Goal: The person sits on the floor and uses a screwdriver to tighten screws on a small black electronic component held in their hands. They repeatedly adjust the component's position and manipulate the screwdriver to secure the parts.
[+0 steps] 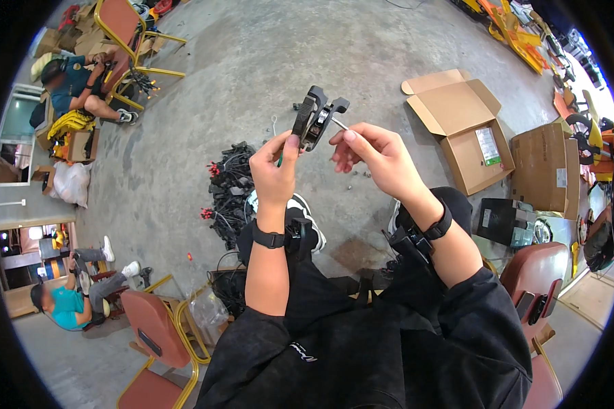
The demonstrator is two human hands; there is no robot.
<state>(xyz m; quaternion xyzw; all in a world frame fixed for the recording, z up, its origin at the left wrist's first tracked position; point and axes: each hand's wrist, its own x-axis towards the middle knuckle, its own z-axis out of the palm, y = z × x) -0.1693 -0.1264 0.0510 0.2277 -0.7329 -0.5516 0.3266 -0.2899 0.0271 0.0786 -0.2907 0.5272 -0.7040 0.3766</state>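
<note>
My left hand [273,170] is closed around the lower end of a black mechanical part [308,117], held upright in front of me. The part has a ribbed side, a hooked black piece and some metal inside; its exact kind is unclear. A bit of green shows beside my left palm. Between thumb and fingers, my right hand [383,155] pinches a thin metal rod [340,124]. The rod's far end reaches the right side of the part; whether it sits inside cannot be made out.
A pile of black parts and cables [232,187] lies on the floor by my left foot. An open cardboard box [460,109] and a closed carton [544,167] stand right. Red chairs [153,320] flank me. Two people sit at the left, one near a chair [121,27].
</note>
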